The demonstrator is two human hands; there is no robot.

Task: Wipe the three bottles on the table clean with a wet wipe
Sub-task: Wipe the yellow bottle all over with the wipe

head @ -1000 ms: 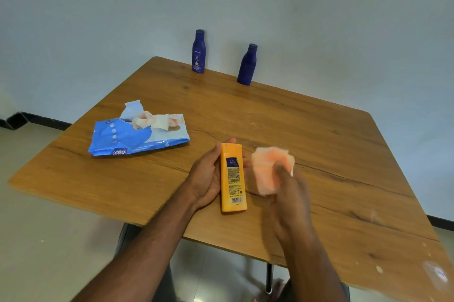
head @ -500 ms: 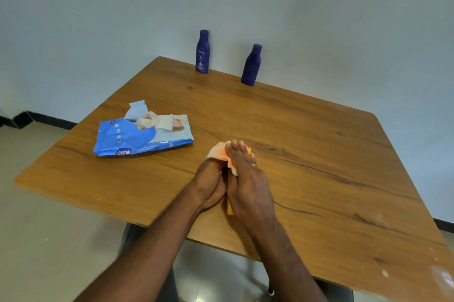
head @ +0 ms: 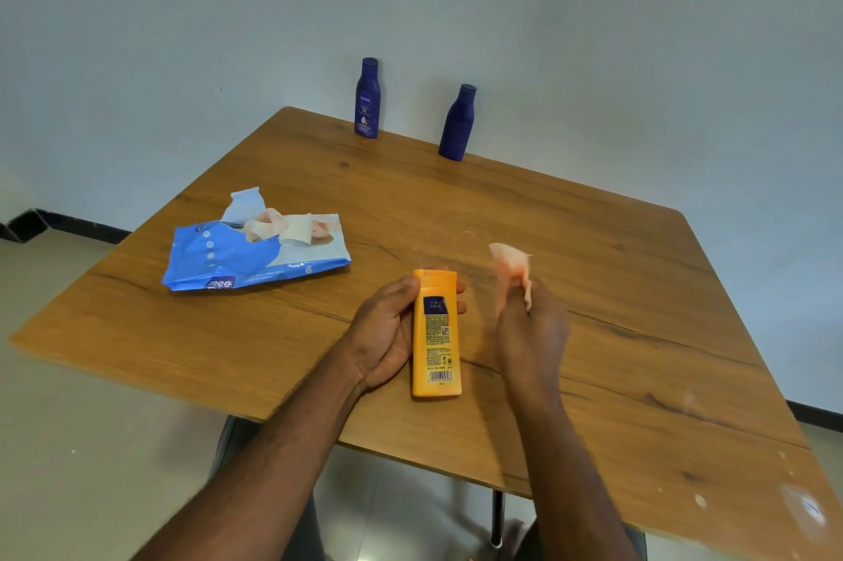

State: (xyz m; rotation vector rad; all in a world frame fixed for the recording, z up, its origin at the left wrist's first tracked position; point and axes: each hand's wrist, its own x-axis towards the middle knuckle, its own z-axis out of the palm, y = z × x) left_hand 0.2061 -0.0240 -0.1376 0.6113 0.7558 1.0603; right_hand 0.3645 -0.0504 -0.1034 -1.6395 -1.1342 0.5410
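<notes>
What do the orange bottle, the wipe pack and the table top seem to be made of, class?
Orange bottle: likely plastic, smooth, opaque, with a soft sheen and printed label.
Wipe pack: thin glossy plastic film, crinkled, with its flap peeled open.
Table top: wood or a wood-look laminate, matt, with visible grain lines.

- One head view looked forward and down from above the table's [head: 593, 287] near edge.
- It faced the far edge and the wall [head: 593, 36] behind.
- It sat close over the near edge; the far corners lay distant.
</notes>
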